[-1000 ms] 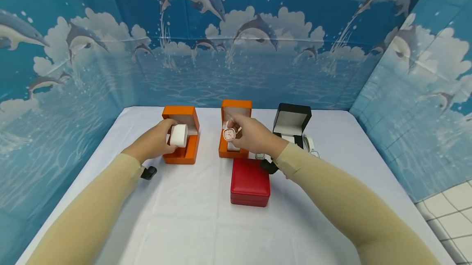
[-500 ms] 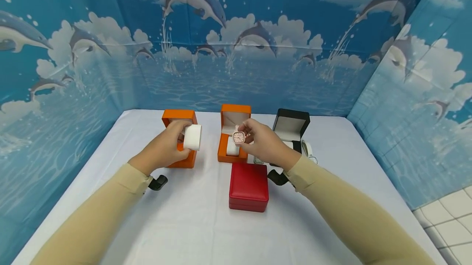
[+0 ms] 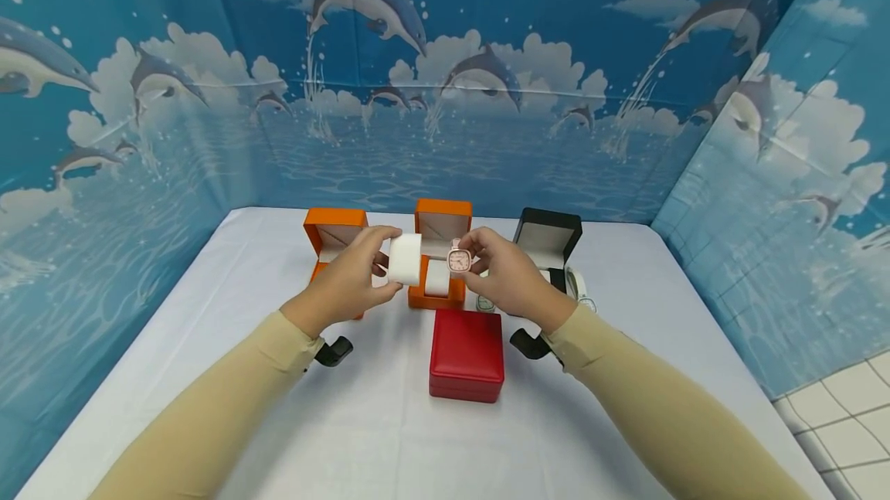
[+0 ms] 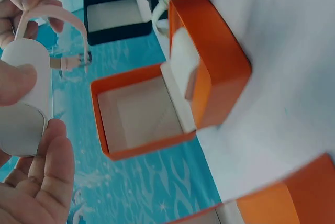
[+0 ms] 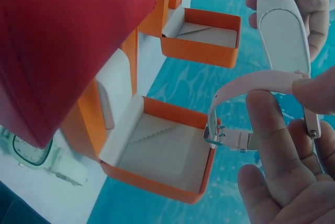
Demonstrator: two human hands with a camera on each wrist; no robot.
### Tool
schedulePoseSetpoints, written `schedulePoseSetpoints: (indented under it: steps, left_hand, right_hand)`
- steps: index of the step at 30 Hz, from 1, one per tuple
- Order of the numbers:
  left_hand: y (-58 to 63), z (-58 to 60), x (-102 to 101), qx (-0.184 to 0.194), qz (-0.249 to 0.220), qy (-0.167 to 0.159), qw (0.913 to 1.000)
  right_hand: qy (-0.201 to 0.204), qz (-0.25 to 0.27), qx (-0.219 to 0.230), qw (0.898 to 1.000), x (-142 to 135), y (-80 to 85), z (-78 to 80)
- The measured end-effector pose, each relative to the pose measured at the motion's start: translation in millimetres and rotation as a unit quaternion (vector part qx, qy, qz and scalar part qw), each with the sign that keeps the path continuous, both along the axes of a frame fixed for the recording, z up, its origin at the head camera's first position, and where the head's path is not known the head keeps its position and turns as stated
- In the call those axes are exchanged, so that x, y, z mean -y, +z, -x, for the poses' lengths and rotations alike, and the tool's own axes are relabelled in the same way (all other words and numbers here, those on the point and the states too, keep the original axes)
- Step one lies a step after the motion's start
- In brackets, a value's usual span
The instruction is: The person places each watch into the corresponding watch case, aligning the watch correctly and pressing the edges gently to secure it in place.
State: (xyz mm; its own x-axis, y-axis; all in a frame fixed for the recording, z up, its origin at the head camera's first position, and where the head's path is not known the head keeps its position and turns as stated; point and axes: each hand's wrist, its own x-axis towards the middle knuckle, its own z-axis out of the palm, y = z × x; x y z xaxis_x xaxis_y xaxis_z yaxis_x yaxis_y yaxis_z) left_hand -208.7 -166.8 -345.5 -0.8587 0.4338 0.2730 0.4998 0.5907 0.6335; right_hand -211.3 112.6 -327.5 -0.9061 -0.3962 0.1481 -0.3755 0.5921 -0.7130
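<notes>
On the white-covered table (image 3: 334, 423) we find a closed red box (image 3: 466, 353) before the open middle orange box (image 3: 436, 303), an open black box (image 3: 549, 239), and a left orange box (image 3: 336, 234) partly hidden by the left hand (image 3: 351, 276). We record that hand pinching a white cushion (image 3: 405, 259), and the right hand (image 3: 511, 276), which obstructs part of the black box, pinching a pink watch (image 3: 459, 260) near the cushion, both raised. We note a pale green watch (image 3: 485, 304) behind the red box.

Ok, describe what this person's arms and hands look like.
The left sleeve and right sleeve are long, plain and tan. A small black device shows at each wrist. The left hand and right hand are bare, without gloves.
</notes>
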Motion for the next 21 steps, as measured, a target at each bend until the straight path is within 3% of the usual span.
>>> schedulePoseSetpoints:
  steps: [9,21]
  left_hand:
    - [-0.3,-1.6,-19,-0.03,0.012,-0.018,0.9993]
    - [-3.0,-1.7,-31,-0.033,0.006,-0.017,0.9993]
  right_hand:
    - [-0.003,0.002,-0.018,1.0,-4,-0.5,-2.3]
    - [-0.002,0.001,-0.026,1.0,-10,-2.5,-4.9]
